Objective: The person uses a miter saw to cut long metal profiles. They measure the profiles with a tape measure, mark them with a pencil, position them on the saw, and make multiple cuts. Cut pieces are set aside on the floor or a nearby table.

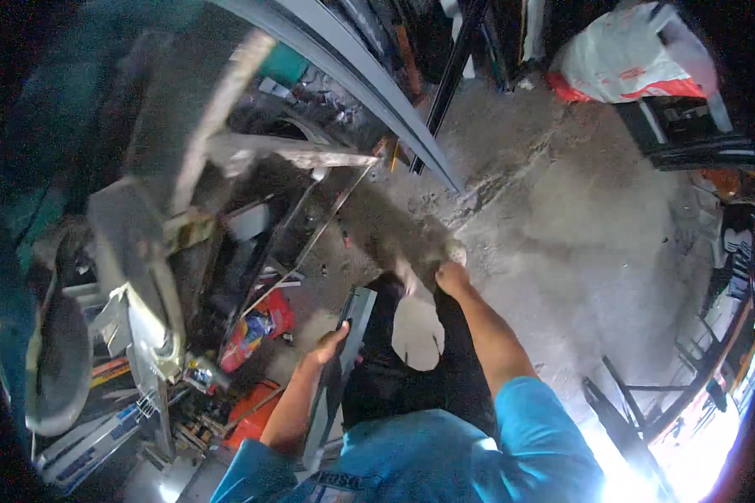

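Observation:
My left hand (332, 344) is closed around a long grey metal profile (356, 323), which slants up from beside my left side to knee height. Its lower end runs down past my forearm. My right hand (453, 278) is held out in front of my right leg with its fingers curled into a fist. Whether anything is inside that fist is hidden. Dark trousers (377, 377) cover my legs, and a pale oval patch (418, 331) shows between them.
Long grey metal bars (377, 92) lean in from the top. Left of me stand a blurred metal machine (134, 277), a red bag (256, 331) and assorted offcuts. A white and red sack (633, 59) lies at the far right. Dark metal frames (637, 402) stand at the near right.

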`<state>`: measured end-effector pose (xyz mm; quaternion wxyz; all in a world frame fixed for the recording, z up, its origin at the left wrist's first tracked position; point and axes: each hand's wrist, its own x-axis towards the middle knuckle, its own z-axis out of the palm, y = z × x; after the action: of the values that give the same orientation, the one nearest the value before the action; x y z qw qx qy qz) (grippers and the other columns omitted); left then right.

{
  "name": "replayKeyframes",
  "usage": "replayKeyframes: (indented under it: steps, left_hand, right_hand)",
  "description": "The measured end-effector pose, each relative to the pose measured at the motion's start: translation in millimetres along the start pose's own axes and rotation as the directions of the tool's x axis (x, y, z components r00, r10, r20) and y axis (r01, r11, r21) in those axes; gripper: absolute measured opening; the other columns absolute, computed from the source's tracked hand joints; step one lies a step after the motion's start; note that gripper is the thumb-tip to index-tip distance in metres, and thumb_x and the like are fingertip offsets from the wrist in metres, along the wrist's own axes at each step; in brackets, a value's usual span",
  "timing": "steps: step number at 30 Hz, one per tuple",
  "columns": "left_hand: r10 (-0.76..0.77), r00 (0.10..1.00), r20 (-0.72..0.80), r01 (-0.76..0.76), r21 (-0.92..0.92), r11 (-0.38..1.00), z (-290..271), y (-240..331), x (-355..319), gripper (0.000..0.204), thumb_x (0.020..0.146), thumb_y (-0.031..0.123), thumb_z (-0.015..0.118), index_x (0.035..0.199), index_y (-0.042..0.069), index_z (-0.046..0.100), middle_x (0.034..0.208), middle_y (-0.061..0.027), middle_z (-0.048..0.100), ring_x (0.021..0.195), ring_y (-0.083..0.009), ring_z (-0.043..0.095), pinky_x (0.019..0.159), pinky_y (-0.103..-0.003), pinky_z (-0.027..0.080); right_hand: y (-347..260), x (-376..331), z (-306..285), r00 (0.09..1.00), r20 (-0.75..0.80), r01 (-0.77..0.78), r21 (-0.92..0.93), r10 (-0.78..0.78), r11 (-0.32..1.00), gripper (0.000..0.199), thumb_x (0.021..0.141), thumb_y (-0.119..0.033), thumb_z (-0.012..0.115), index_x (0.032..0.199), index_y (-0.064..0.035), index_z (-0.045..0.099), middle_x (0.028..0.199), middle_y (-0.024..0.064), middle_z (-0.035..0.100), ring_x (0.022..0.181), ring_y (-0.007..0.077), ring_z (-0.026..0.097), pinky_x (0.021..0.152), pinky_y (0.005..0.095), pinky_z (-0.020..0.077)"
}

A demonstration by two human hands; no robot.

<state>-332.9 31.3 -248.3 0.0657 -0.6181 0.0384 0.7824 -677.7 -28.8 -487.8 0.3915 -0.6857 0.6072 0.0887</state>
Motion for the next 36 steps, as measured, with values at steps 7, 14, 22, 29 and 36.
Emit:
replayKeyframes:
  steps: [7,14,22,29,36]
  left_hand:
    - [0.154,0.985,-0.076,-0.164,-0.148,0.975,-33,41,57,0.069,0.104,0.062,0.041,0.116,0.000,0.067,0.094,-0.0106,0.072,0.085,-0.0220,0.068,0.077,-0.035,0.054]
    - [0.225,0.855,-0.468,-0.262,-0.014,0.965,-66,44,99,0.056,0.105,0.054,0.048,0.117,0.003,0.068,0.098,-0.0074,0.069,0.088,-0.0179,0.062,0.079,-0.036,0.051]
    - [0.199,0.874,-0.444,-0.252,-0.064,0.966,-90,9,140,0.058,0.104,0.055,0.048,0.119,0.002,0.067,0.101,-0.0093,0.067,0.091,-0.0180,0.059,0.083,-0.037,0.049]
    - [0.296,0.888,-0.351,-0.313,0.009,0.950,-70,0,155,0.060,0.103,0.057,0.049,0.120,0.002,0.067,0.103,-0.0110,0.066,0.094,-0.0181,0.057,0.087,-0.038,0.047]
    - [0.328,0.920,-0.214,-0.138,0.606,0.783,-2,135,107,0.088,0.102,0.070,0.031,0.147,-0.004,0.047,0.153,-0.0265,0.046,0.143,-0.0364,0.044,0.118,-0.041,0.033]
  right_hand:
    - [7,233,44,0.973,0.136,-0.197,0.090,0.184,0.976,0.036,0.097,-0.036,0.054,0.119,-0.0105,0.066,0.116,0.0174,0.071,0.108,0.0396,0.069,0.089,0.0521,0.0559]
    - [-6,401,146,0.964,-0.067,-0.203,0.448,0.259,0.871,0.034,0.097,-0.036,0.053,0.113,-0.0087,0.067,0.114,0.0158,0.070,0.103,0.0337,0.069,0.085,0.0488,0.0559]
    - [-4,457,192,0.965,-0.027,-0.233,0.370,0.261,0.899,0.039,0.096,-0.041,0.058,0.110,-0.0050,0.066,0.114,0.0157,0.068,0.100,0.0308,0.066,0.083,0.0487,0.0539]
    - [-7,429,166,0.996,-0.025,-0.078,0.172,0.084,0.982,0.045,0.095,-0.045,0.062,0.108,-0.0018,0.066,0.113,0.0156,0.065,0.097,0.0283,0.063,0.082,0.0486,0.0522]
    - [11,313,103,0.956,0.202,0.236,-0.106,-0.212,0.966,0.042,0.094,-0.035,0.067,0.064,-0.0055,0.064,0.065,0.0109,0.063,0.047,0.0218,0.050,0.053,0.0455,0.0473]
